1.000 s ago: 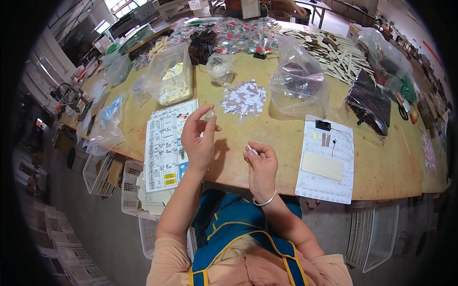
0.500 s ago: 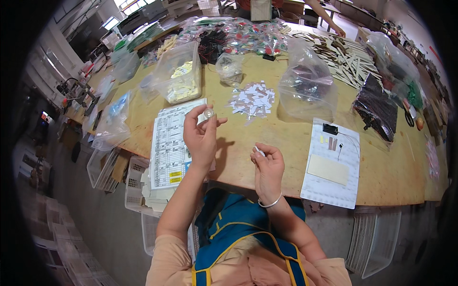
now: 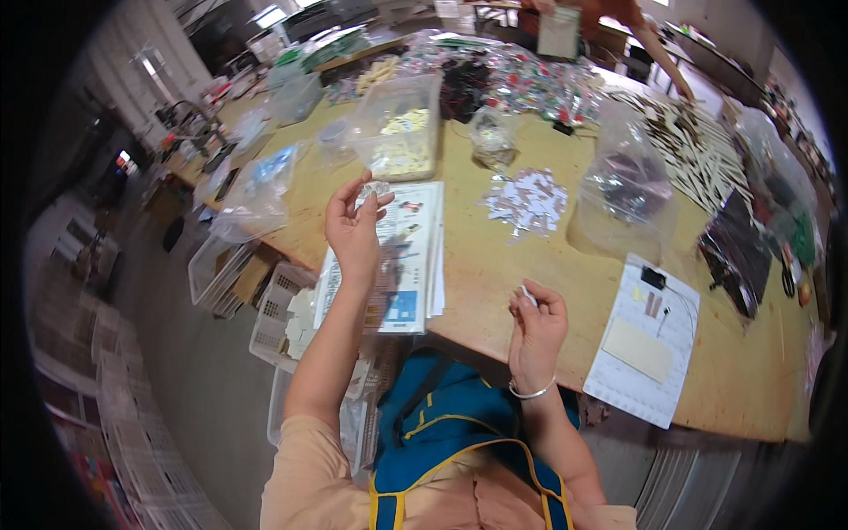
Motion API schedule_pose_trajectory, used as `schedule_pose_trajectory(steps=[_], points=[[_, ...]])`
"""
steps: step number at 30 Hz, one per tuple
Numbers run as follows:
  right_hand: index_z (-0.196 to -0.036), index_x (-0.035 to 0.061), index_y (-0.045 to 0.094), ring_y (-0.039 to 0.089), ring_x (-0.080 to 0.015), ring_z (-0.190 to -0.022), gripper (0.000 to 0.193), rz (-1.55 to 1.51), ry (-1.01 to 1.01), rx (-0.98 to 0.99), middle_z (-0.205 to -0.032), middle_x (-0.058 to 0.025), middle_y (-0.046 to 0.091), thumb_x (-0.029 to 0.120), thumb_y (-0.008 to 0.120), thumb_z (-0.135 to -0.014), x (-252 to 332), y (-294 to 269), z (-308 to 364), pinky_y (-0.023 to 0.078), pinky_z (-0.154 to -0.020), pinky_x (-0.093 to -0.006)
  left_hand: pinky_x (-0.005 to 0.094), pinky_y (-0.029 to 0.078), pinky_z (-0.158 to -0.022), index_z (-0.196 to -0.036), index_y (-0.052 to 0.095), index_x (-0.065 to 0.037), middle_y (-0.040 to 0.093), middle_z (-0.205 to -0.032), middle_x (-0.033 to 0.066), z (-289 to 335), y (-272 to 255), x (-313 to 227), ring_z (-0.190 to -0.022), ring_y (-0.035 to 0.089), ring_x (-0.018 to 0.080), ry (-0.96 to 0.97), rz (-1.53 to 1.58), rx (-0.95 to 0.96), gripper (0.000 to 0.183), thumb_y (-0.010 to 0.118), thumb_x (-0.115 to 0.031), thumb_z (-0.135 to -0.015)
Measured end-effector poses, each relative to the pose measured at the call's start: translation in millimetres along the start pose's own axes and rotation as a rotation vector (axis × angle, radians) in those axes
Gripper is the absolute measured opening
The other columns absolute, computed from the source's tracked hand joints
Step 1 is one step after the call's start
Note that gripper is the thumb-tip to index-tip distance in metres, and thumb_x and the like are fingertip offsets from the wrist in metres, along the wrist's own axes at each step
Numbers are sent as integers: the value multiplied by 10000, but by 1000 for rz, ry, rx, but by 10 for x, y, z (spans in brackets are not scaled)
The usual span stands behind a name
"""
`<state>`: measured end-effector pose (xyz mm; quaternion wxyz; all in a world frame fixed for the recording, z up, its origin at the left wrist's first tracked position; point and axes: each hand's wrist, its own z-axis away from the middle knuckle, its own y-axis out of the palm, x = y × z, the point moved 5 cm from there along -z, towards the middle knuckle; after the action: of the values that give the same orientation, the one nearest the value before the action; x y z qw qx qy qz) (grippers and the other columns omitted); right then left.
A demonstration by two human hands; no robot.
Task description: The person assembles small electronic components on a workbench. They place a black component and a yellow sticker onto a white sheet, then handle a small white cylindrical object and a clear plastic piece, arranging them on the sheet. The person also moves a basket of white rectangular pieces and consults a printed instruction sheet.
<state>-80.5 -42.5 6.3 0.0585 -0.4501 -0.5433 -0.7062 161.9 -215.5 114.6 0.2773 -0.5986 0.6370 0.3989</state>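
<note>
My left hand (image 3: pixel 353 231) is raised above a printed sheet (image 3: pixel 402 256) on the wooden table (image 3: pixel 495 274) and pinches a small clear plastic piece (image 3: pixel 374 189) at its fingertips. My right hand (image 3: pixel 535 329) is near the table's front edge, fingers closed on a small white piece (image 3: pixel 527 295). A bracelet circles that wrist. A pile of small white pieces (image 3: pixel 528 199) lies beyond both hands, in the middle of the table.
A clear tub (image 3: pixel 402 132) and several clear plastic bags (image 3: pixel 627 190) stand further back. A white perforated board (image 3: pixel 643 340) lies at the right. White baskets (image 3: pixel 283 305) sit under the table's left edge. Another person's arm (image 3: pixel 658 49) reaches in at the far side.
The view has shifted, so the table sits further right. My left hand stays raised with the clear piece. My right hand keeps its small white piece near the front edge.
</note>
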Motion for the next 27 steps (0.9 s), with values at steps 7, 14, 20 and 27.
schedule_pose_trajectory(steps=[7,14,20,27], points=[[-1152,-10,573,627,-169,-988,190,-10,21,4,-1154,-124,634,-58,606,-972,11,12,18,538,-894,-292,265,528,-834,-1292,495,-2,603,-1405,126,-388,-1104,204,-1097,679,172,-24,-207,-264,314,597,-15,-995],[-1162,7,572,646,-180,-1039,199,25,32,30,-1192,-120,632,-43,621,-976,-7,-27,0,555,-925,-310,255,536,-777,-1220,554,25,660,-1279,120,-456,-1952,408,-1025,660,141,-18,-314,-485,282,650,19,-955],[-1169,16,575,654,-177,-1050,205,35,33,17,-1189,-110,637,-40,623,-977,-12,-41,4,568,-941,-327,255,529,-764,-1211,552,36,662,-1159,104,-455,-2441,608,-950,658,140,29,-350,-604,308,684,16,-932],[-1169,17,586,658,-167,-1029,203,63,16,37,-1164,-103,646,-41,621,-978,2,-11,14,574,-919,-309,277,539,-794,-1164,604,41,657,-1083,104,-496,-2738,711,-937,655,159,-1,-526,-656,301,732,-12,-897]])
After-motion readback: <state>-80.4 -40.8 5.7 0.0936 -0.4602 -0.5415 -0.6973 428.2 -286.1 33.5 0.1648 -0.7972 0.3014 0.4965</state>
